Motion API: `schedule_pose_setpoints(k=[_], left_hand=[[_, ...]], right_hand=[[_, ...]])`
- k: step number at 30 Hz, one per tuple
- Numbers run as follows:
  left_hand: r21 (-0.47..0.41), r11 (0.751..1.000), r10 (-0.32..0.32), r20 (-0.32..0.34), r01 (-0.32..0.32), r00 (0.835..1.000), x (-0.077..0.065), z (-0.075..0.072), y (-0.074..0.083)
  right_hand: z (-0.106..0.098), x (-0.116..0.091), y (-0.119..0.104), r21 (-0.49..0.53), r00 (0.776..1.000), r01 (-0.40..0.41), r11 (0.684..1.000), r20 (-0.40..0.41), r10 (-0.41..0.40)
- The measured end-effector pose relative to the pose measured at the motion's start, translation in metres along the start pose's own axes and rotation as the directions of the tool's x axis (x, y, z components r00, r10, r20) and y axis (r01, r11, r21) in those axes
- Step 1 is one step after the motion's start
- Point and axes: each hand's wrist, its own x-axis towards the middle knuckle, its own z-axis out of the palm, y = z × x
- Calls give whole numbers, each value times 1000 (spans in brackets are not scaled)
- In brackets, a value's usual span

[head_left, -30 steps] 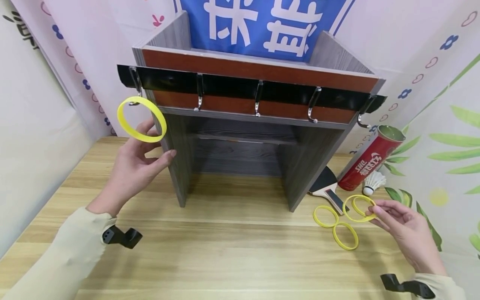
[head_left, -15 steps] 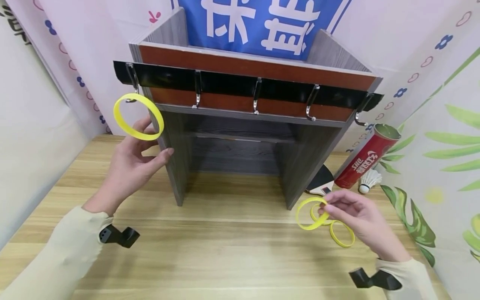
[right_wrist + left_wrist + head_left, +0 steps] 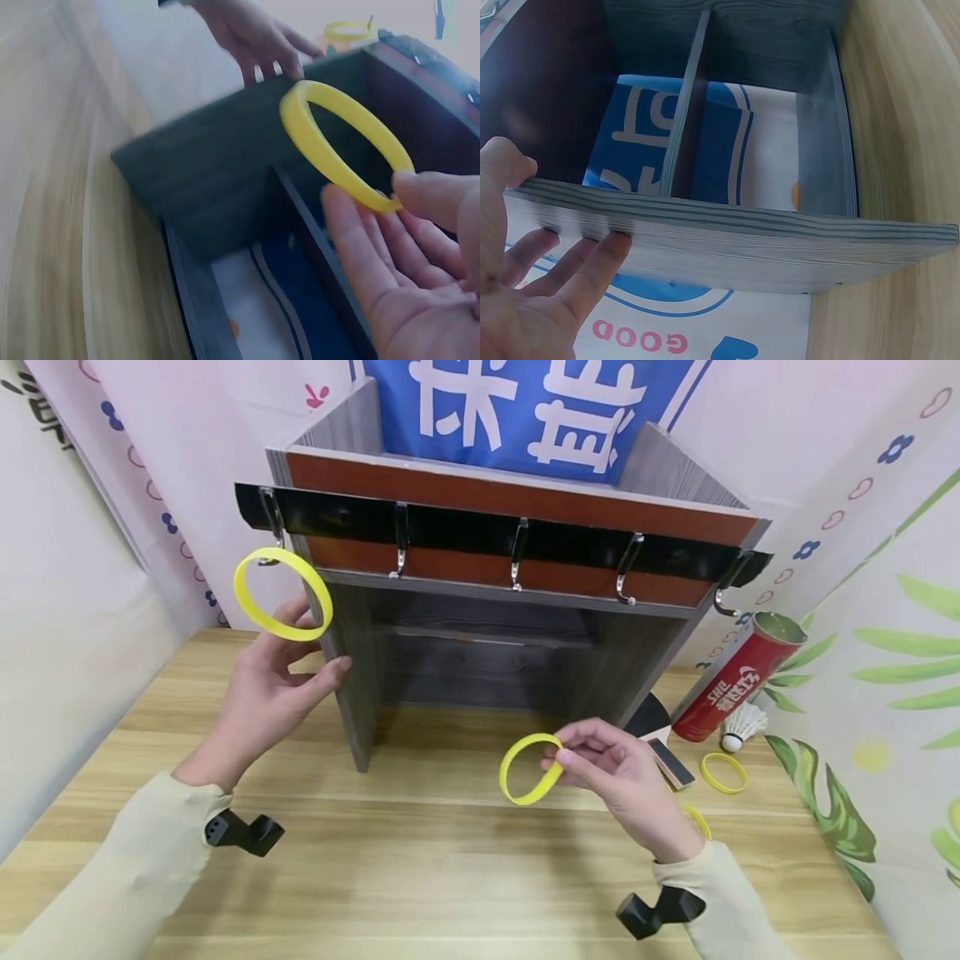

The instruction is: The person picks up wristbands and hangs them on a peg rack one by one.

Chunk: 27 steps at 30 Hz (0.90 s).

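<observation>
At the left end of the black hook rail (image 3: 457, 525), a yellow ring (image 3: 281, 632) hangs from the first hook. My left hand (image 3: 262, 697) grips the left side panel (image 3: 727, 229) of the grey wooden shelf (image 3: 487, 477), thumb over its front edge and fingers against the outer face. My right hand (image 3: 622, 785) pinches a second yellow ring (image 3: 304, 135) between thumb and fingers, in front of the shelf's lower opening. In the right wrist view this ring stands tilted above the fingertips, with the shelf's inner divider (image 3: 322, 240) beyond it.
Right of the shelf, a red tube (image 3: 731, 685), a shuttlecock (image 3: 742, 727) and a table tennis paddle (image 3: 671, 764) lie close together. One yellow ring (image 3: 726, 792) lies near them; another ring (image 3: 697, 818) is partly hidden behind my right wrist. Printed curtains border the wooden table (image 3: 420, 877).
My right hand has carried its ring leftward from the pile at the right to the front of the shelf. My left hand keeps its grip on the side panel.
</observation>
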Motion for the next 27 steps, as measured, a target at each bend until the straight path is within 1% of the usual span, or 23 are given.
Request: schedule_pose_setpoints(k=[3, 6, 9, 12, 16, 19, 23, 25, 27], left_hand=[[0, 1000, 0, 2, 0, 1000, 1, 0, 0], [-2, 1000, -3, 0, 3, 1000, 0, 0, 0], [-7, 1000, -5, -2, 5, 1000, 0, 0, 0], [-8, 1000, 1, -2, -1, 1000, -1, 0, 0], [-4, 1000, 14, -22, -14, 1000, -2, 0, -2], [-10, 1000, 25, -33, -26, 999, -1, 1, -3], [-27, 999, 40, -29, -41, 999, 1, 4, -3], [-37, 998, 44, -28, -45, 999, 1, 4, -2], [-39, 998, 46, -28, -47, 999, 0, 4, -2]], right_hand=[[13, 9, -5, 46, 999, 22, 999, -27, -21], [28, 18, -13, 120, 999, 41, 992, -36, -37], [45, 27, -28, 212, 998, 48, 976, -40, -40], [63, 36, -45, 280, 997, 70, 957, -40, -61], [86, 49, -65, 323, 992, 122, 938, -36, -117], [99, 59, -74, 362, 983, 180, 915, -47, -175], [111, 68, -83, 399, 963, 269, 877, -92, -254], [115, 72, -87, 407, 955, 297, 864, -117, -273], [120, 75, -90, 418, 951, 308, 855, -144, -273]])
